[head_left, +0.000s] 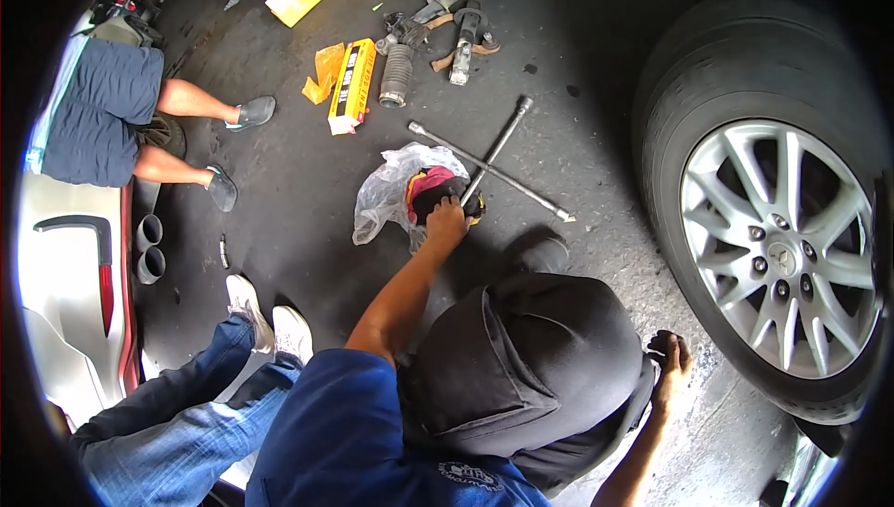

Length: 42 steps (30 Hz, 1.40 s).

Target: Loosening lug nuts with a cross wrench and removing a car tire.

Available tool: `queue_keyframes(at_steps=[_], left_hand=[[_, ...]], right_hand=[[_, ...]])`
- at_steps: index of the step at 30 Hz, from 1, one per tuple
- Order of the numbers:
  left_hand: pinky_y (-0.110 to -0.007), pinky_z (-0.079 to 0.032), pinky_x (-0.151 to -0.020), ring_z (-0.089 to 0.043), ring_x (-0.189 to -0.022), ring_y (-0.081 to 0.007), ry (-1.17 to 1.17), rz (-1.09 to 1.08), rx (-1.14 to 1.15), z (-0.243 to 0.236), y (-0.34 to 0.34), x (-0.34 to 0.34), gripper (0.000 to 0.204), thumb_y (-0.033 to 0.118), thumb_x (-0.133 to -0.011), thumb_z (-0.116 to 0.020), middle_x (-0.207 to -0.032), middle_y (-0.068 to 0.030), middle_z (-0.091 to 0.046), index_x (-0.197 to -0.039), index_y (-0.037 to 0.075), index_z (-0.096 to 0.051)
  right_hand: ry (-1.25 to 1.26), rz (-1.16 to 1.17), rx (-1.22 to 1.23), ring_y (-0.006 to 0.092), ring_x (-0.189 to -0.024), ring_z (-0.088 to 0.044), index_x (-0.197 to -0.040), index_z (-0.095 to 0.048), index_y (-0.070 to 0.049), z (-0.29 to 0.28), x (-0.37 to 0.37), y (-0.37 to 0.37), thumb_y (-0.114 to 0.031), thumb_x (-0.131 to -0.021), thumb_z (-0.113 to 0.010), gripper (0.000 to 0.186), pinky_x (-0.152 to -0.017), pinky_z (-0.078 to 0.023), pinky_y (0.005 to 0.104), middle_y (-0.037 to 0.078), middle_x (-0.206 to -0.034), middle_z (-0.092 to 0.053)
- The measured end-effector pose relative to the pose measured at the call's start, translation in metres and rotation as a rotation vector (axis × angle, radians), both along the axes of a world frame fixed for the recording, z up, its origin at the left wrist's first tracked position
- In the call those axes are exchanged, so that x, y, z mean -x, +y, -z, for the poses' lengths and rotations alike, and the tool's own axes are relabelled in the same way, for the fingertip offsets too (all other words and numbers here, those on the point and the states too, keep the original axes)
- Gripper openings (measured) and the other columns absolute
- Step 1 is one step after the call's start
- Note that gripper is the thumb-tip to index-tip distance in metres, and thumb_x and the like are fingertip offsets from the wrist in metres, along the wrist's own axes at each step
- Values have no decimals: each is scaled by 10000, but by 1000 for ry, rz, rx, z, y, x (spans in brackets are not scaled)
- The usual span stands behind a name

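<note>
My left hand (448, 222) reaches forward with its fingers closed on a dark cloth (430, 200), which lies bunched with red and yellow cloth. A clear plastic bag (380, 192) is crumpled around the bundle's left side. Just beyond my fingers lies a four-way lug wrench (503, 175); one of its arms ends right at the cloth. At the right, beside my bent knee, my right hand (675, 375) is closed around a small black object (662, 342), mostly hidden by the fingers, its kind unclear.
A wheel (666, 135) with a silver rim stands at the right. Ahead lie a yellow box (352, 88), old shock absorbers (466, 41) and a ribbed rubber boot (396, 77). Two people's legs (191, 167) (209, 414) are at the left, near a white car's bumper (70, 293).
</note>
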<state>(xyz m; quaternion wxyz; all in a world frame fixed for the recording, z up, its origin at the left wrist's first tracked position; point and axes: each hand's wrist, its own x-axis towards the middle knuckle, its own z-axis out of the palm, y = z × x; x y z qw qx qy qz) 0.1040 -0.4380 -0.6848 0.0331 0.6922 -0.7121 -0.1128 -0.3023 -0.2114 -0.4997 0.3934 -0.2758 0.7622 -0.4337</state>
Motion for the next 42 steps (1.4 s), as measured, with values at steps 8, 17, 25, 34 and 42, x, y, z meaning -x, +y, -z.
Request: queue_keyframes(at_steps=[8, 17, 25, 34, 42], left_hand=[[-439, -542, -710, -645, -844, -382, 40, 58, -40, 1, -6, -1, 451, 289, -827, -629, -964, -216, -596, -1069, -74, -518], [-521, -485, -733, -611, -815, -467, 351, -66, -52, -49, -21, -18, 334, 275, -863, -609, -815, -309, -620, -947, -47, -586], [-502, -469, -734, -603, -868, -463, 478, -407, 122, -55, 3, -17, 313, 269, -876, -607, -856, -291, -626, -940, -37, -617], [-496, -499, -749, -624, -843, -456, 315, -495, 151, -65, -140, -67, 325, 245, -868, -595, -829, -301, -632, -804, -73, -618], [-448, -480, -868, -583, -973, -414, -9, -213, 518, -36, -168, -81, 391, 180, -803, -633, -1023, -256, -603, -1127, -15, -532]], right_hand=[[-64, -28, -2, 189, -794, -616, -997, -652, 8, 8, -14, -4, -356, -963, -508, 393, -791, -473, 308, 103, -848, -654], [-70, 41, 20, 187, -814, -623, -1004, -660, 6, 5, -21, -20, -347, -959, -522, 382, -777, -481, 309, 106, -892, -665], [-18, -79, 28, 176, -764, -626, -981, -650, 11, -11, -30, -36, -346, -961, -516, 382, -732, -485, 304, 98, -834, -658], [-61, -147, -10, 162, -732, -624, -975, -653, 4, 9, -34, -52, -320, -968, -510, 354, -656, -507, 292, 86, -813, -647], [-71, -244, -14, 165, -759, -639, -979, -648, 14, 16, -44, -69, -310, -970, -505, 354, -666, -512, 284, 93, -834, -662]])
